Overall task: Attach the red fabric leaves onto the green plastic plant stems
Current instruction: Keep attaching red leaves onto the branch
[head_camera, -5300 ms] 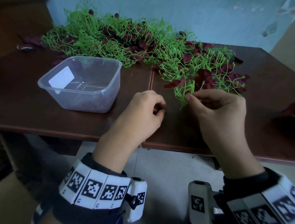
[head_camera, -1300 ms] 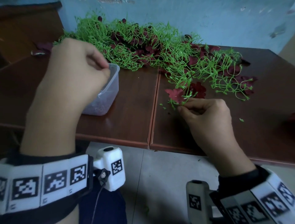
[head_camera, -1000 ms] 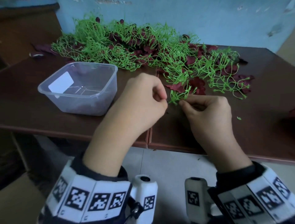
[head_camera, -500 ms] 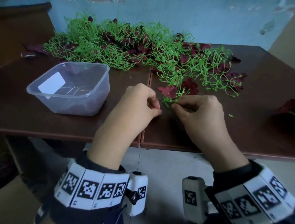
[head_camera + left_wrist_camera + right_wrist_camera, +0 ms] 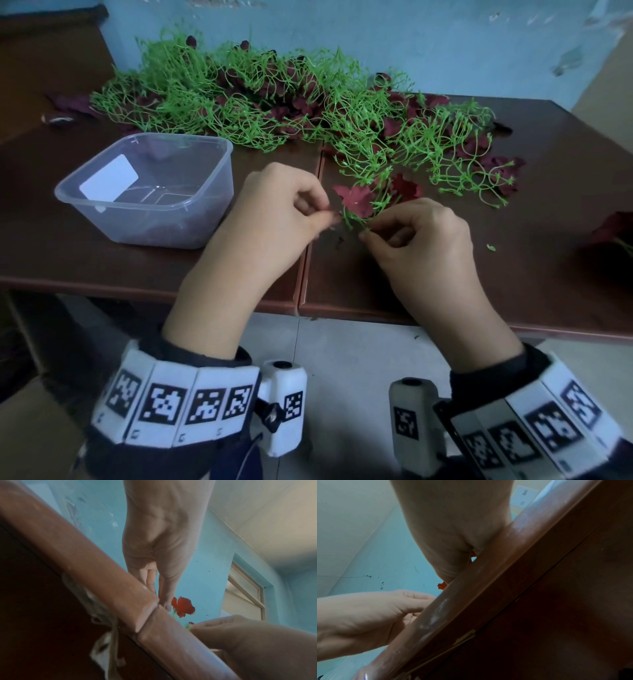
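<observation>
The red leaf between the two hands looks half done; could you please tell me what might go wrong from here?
1. The left hand pinches only a small leaf piece at its fingertips; it could slip.
2. The right hand holds one thin green stem, which may bend away from the red leaf.
3. The sprig joins the tangled stem pile; tugging could drag it.

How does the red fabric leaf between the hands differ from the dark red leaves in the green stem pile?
The red fabric leaf sits raised near the left hand and right hand, lit and bright; the dark red leaves lie tangled low among green plastic stems, shadowed and half hidden. Both share a lobed shape.
</observation>
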A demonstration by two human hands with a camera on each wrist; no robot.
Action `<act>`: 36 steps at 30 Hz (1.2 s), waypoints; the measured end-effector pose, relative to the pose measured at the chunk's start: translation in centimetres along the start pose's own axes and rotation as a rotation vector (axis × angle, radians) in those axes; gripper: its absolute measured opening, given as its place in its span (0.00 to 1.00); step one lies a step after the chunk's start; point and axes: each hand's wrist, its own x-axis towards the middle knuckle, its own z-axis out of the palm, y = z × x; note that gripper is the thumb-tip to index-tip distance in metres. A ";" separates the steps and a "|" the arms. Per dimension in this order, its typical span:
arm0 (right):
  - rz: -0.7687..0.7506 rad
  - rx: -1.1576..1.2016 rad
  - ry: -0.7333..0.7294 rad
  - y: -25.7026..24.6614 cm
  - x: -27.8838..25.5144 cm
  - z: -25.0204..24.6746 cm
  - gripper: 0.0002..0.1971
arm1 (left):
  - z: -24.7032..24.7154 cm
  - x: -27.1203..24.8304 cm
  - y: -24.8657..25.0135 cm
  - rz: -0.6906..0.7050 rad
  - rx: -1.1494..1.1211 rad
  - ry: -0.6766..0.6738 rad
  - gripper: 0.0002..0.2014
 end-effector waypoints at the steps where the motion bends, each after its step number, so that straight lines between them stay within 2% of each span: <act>1: 0.001 -0.001 -0.003 0.0 0.0 -0.1 0.05 | -0.4 0.1 -0.2 0.007 -0.022 -0.005 0.06; 9: 0.032 0.047 -0.005 -0.3 -0.5 -1.2 0.06 | -1.0 0.0 -0.7 -0.002 -0.165 -0.004 0.10; 14: 0.057 0.051 0.016 -0.2 -0.5 -1.9 0.07 | -0.3 0.0 -0.5 0.033 -0.167 0.035 0.06; 20: 0.078 0.021 0.091 0.5 -0.8 -3.0 0.08 | 0.3 -0.2 0.1 0.094 -0.127 0.036 0.09; 26: 0.228 0.006 0.134 1.5 -0.1 -5.0 0.07 | 0.5 0.1 0.5 0.094 -0.166 0.080 0.10; 33: 0.511 0.026 0.072 3.6 2.6 -9.2 0.07 | 0.9 0.3 0.2 0.046 -0.274 0.063 0.10; 36: 0.686 0.118 -0.022 4.4 5.3 -10.5 0.01 | 0.7 0.4 0.2 0.038 -0.303 0.051 0.12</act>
